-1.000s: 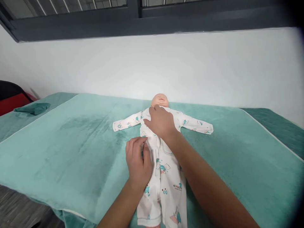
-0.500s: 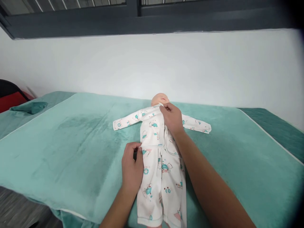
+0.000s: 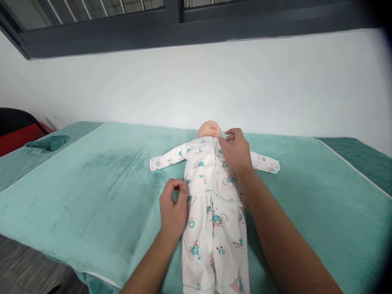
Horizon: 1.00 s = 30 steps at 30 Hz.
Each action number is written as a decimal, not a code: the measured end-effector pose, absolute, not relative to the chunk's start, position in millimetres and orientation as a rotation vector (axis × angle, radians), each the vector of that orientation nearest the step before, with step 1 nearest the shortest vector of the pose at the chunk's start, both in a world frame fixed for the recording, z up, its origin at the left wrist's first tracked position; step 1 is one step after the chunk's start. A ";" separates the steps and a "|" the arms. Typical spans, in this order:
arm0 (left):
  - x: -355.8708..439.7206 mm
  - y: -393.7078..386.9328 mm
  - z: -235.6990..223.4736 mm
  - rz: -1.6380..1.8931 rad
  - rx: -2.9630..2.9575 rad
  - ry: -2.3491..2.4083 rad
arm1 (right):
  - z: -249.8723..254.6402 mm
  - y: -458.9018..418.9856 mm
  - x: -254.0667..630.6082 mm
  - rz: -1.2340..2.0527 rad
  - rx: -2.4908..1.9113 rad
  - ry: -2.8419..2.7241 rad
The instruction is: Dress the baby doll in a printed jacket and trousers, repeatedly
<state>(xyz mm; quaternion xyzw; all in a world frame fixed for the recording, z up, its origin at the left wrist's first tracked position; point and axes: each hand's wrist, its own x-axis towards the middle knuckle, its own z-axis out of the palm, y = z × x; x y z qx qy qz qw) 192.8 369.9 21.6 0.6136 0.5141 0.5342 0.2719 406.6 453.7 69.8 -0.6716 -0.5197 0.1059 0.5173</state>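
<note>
A baby doll [image 3: 210, 128] lies on its back, dressed in a white printed baby shirt [image 3: 200, 165] and matching trousers [image 3: 200, 241]. Both sleeves stretch out sideways. My left hand [image 3: 174, 208] is closed in a pinch at the shirt's lower left hem, by the doll's waist. Over the shirt's upper right front, near the collar, is my right hand [image 3: 237, 151], its thumb and fingers slightly apart. It hides part of the shoulder. The two front panels meet along the middle of the chest, and the shirt's hem overlaps the waist of the trousers.
A light green sheet [image 3: 101, 204] covers the bed under the doll. Behind it rises a white wall [image 3: 183, 85] with a dark window frame [image 3: 107, 36]. A black and red object [image 3: 21, 130] stands at the far left. Grey floor [image 3: 30, 265] shows at lower left.
My right hand has moved off the collar edge toward the right, its fingers loosening. The right front panel now lies flatter and shows more. My left hand stays near the hem. The view shifted slightly.
</note>
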 end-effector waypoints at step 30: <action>279.6 530.3 76.8 1.068 1.874 1.261 | 75.7 488.4 413.5 1.003 -1.250 -0.973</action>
